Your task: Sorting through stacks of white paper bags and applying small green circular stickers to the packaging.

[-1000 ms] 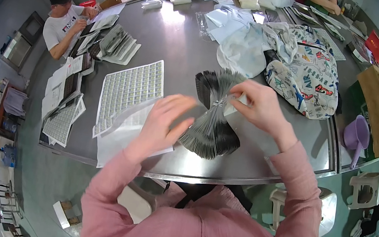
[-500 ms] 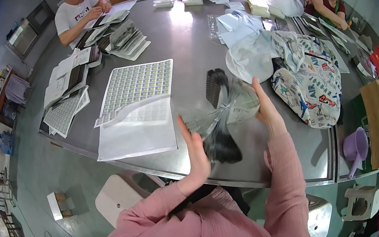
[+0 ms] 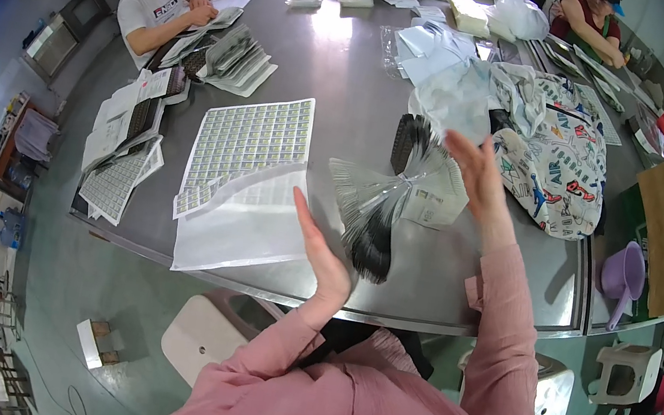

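A bundle of thin printed slips (image 3: 398, 192), gathered at its middle and fanned out with dark and pale parts, lies on the metal table (image 3: 335, 130) in front of me. To its left is my left hand (image 3: 324, 258), fingers straight and palm turned inward, apart from the bundle. My right hand (image 3: 480, 179) is raised at the bundle's right edge, fingers extended and slightly blurred; whether it touches the slips I cannot tell. Both hands hold nothing. Left of the left hand lies a sheet of small printed labels (image 3: 251, 143), partly covered by a white backing sheet (image 3: 245, 233).
Stacks of printed sheets (image 3: 238, 62) line the left side beside a person in a white shirt (image 3: 153, 10). Crumpled clear plastic (image 3: 454, 96) and a patterned cloth bag (image 3: 557, 156) lie at the right. A purple dipper (image 3: 623, 275) and a cardboard box (image 3: 661, 242) stand right of the table.
My hands have moved apart, away from the bundle, which has come to rest spread wider on the table. The view has shifted slightly.
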Available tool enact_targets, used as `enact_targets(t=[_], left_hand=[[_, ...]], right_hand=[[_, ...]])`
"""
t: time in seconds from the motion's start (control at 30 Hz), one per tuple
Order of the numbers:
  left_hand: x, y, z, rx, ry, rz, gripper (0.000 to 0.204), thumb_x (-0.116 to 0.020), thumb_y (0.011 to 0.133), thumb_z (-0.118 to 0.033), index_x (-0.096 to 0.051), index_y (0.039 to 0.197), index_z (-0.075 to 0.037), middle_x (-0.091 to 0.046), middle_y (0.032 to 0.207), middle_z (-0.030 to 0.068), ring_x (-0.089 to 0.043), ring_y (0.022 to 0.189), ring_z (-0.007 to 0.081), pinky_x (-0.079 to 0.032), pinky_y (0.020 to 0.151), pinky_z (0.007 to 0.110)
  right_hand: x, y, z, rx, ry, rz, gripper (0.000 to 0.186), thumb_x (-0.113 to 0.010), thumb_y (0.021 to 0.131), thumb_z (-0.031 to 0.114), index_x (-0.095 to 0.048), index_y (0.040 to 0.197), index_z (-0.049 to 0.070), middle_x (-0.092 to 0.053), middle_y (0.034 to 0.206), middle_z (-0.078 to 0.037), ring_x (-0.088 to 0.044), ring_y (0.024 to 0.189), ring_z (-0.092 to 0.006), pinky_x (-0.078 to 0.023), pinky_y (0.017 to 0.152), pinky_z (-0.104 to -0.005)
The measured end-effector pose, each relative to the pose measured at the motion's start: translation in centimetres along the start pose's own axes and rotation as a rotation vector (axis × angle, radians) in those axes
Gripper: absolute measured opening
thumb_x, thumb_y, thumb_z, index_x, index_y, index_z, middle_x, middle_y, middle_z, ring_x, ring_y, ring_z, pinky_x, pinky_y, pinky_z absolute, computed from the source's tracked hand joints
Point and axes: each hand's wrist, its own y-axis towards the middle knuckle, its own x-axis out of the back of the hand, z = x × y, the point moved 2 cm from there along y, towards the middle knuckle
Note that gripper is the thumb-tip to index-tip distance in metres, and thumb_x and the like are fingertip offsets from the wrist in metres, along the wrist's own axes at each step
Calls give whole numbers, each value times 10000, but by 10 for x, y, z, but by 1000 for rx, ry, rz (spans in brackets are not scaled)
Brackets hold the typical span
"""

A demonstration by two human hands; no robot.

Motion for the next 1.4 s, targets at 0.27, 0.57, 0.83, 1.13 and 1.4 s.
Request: enact_targets(t=[0.27, 0.57, 0.83, 1.13, 1.4], left_hand=[[-4, 15, 19, 183, -113, -57, 710, -210, 1124, -454, -119, 1635, 32, -142, 1710, 206, -132, 1587, 307, -78, 1284, 386], [-20, 40, 21, 250, -215, 102, 675, -213, 1128, -476, -176, 1650, -50, -206, 1703, 148, -210, 1564, 286, -156, 1271, 392], [17, 26, 4, 389, -360, 73, 784, -163, 1102, -599, -193, 1643, -32, -178, 1724, 111, -171, 1580, 247, -130, 1273, 398], [3, -20, -34, 255, -199, 6, 712, -68, 1121, -478, -122, 1646, 0, -116, 1737, 123, -45, 1604, 251, -9, 1276, 368], [-12, -70, -59, -92, -71, 259, 1247, -765, 859, -415, 104, 1609, 70, 22, 1708, 252, 33, 1591, 355, 0, 1271, 436]], right_hand=[[-26, 28, 1, -40, -178, -156, 856, -266, 1059, 687, -372, 1585, 20, -399, 1622, -159, -344, 1515, -243, -245, 1238, -392], [-39, 26, -1, -21, 10, -77, 818, -378, 1037, 701, -486, 1522, 51, -556, 1481, -59, -519, 1347, -181, -356, 1156, -327], [18, 0, 10, 108, -185, -180, 803, -226, 1077, 656, -477, 1523, 37, -487, 1572, -115, -339, 1514, -225, -164, 1253, -446], [10, -34, -17, 147, -42, -261, 803, -235, 1082, 643, -320, 1612, 45, -315, 1685, -91, -188, 1586, -210, -82, 1269, -442], [-18, 0, 4, 158, -117, -202, 815, -232, 1084, 636, -291, 1611, 18, -269, 1694, -130, -174, 1584, -218, -82, 1284, -408]])
